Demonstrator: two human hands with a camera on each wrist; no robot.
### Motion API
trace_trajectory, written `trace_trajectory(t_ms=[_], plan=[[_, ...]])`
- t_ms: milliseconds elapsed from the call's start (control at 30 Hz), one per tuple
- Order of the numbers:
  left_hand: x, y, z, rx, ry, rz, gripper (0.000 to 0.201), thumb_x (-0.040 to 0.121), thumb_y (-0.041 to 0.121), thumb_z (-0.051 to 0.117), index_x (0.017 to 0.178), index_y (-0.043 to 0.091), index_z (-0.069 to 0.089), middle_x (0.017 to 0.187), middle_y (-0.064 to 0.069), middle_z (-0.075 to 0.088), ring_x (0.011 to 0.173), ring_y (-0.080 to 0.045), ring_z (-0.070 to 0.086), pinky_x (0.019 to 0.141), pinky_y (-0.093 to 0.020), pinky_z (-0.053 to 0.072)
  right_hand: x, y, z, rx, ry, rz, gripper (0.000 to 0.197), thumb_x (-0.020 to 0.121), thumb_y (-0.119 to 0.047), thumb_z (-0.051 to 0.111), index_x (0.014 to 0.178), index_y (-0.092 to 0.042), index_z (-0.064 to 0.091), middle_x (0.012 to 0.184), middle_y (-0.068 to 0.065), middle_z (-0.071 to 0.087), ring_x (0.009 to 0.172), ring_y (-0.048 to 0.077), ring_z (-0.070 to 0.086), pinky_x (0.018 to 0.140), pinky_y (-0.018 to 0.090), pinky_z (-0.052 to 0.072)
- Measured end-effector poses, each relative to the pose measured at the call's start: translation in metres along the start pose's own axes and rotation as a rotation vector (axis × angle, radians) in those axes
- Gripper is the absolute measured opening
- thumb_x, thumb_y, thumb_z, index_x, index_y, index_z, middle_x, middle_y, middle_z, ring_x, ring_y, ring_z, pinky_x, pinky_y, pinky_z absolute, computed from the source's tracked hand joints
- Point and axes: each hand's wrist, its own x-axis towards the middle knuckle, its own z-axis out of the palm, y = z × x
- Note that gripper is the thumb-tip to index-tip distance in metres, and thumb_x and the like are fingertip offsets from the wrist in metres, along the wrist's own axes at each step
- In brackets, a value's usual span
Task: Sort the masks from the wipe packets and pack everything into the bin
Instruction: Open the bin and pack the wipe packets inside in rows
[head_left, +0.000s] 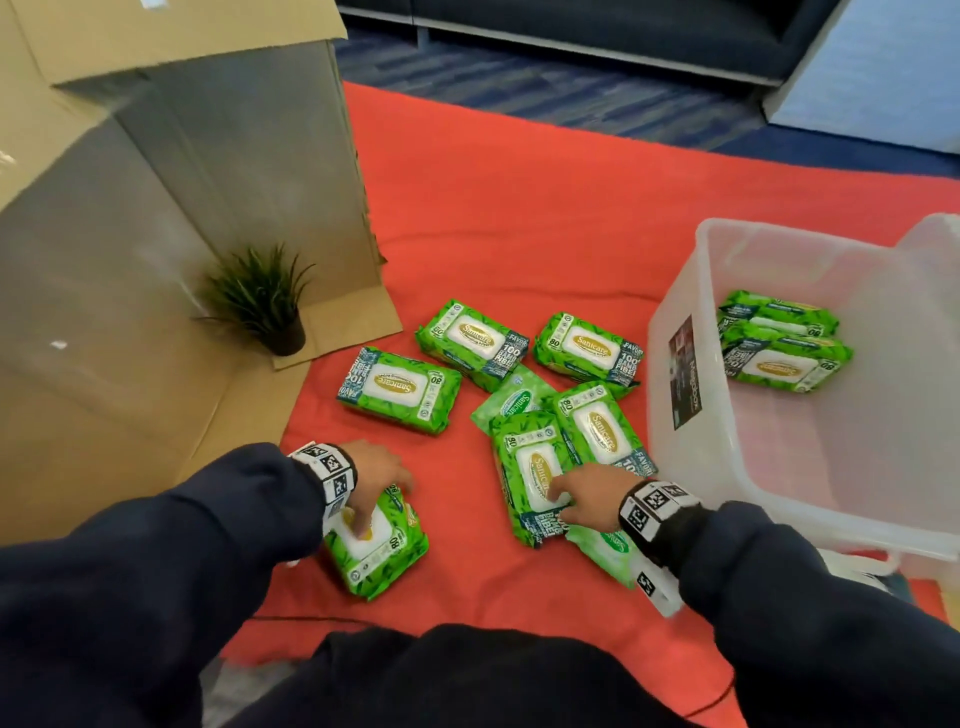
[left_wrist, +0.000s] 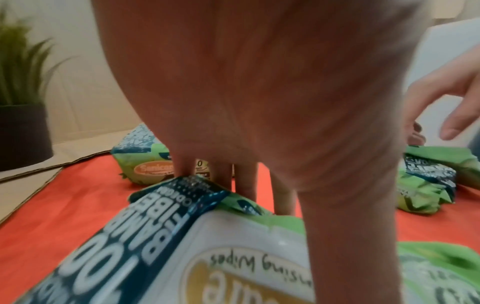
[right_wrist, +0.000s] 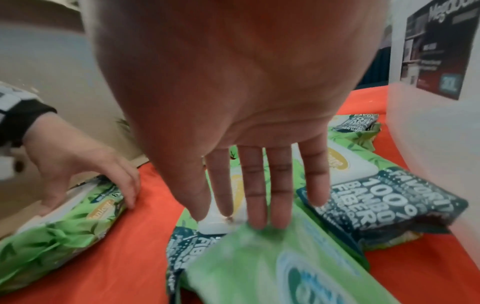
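My left hand (head_left: 382, 499) grips a green wipe packet (head_left: 379, 551) on the red cloth, thumb on its white lid and fingers curled over the far edge (left_wrist: 244, 185). My right hand (head_left: 563, 501) is flat with straight fingers (right_wrist: 257, 197), its fingertips on the lid of another wipe packet (head_left: 530, 478). A paler, flat green packet (head_left: 602, 551) lies under my right wrist, and a second one (head_left: 514, 397) sits among the pile. The clear plastic bin (head_left: 691, 441) stands at the right with two wipe packets (head_left: 784, 364) inside.
Several more wipe packets (head_left: 400, 389) lie loose in the middle of the red cloth (head_left: 519, 234). A tall cardboard box (head_left: 156, 208) and a small potted plant (head_left: 265, 306) stand at the left. Dark furniture lines the far edge.
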Motion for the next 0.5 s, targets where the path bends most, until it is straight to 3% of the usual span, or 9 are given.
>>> trace_trajectory(t_ms=[133,267,367,500], plan=[[0.007,0.002,-0.004,0.107,-0.072,0.077,0.112,0.045,0.055,0.096,0.143,0.039,0.044,0.141,-0.003,0.049,0.126,-0.030,0.053,0.102,-0.044,0.044,0.014,-0.011,-0.024,-0.097,0.091,-0.094,0.037,0.093,-0.022,0.058,0.130,-0.028,0.060,0.123,0.005,0.065,0.117,0.028,0.061,0.091,0.038,0.052],[0.009,-0.008,-0.002,0.155,-0.055,0.102,0.102,0.030,0.075,0.087,0.120,0.035,0.061,0.122,0.003,0.062,0.109,-0.025,0.060,0.096,-0.040,0.050,0.040,-0.031,-0.040,-0.431,0.156,-0.277,0.068,0.085,-0.012,0.068,0.147,-0.028,0.045,0.161,0.007,0.032,0.146,0.034,0.030,0.107,0.053,0.043],[-0.001,-0.018,-0.002,-0.034,0.001,0.043,0.088,0.038,0.075,0.083,0.109,0.026,0.065,0.105,0.002,0.062,0.095,-0.024,0.061,0.084,-0.035,0.054,0.059,-0.046,-0.050,-0.711,-0.015,-0.338,0.078,0.089,-0.018,0.072,0.154,-0.032,0.033,0.171,0.006,0.006,0.157,0.035,0.003,0.120,0.064,0.022],[-0.018,-0.037,-0.001,-0.526,0.320,-0.076,0.072,0.055,0.055,0.093,0.105,0.020,0.056,0.103,0.004,0.061,0.092,-0.020,0.059,0.078,-0.034,0.048,0.083,-0.060,-0.054,-0.991,-0.168,-0.424,0.065,0.097,-0.030,0.063,0.155,-0.037,0.033,0.171,0.005,0.007,0.157,0.036,-0.001,0.120,0.070,0.012]])
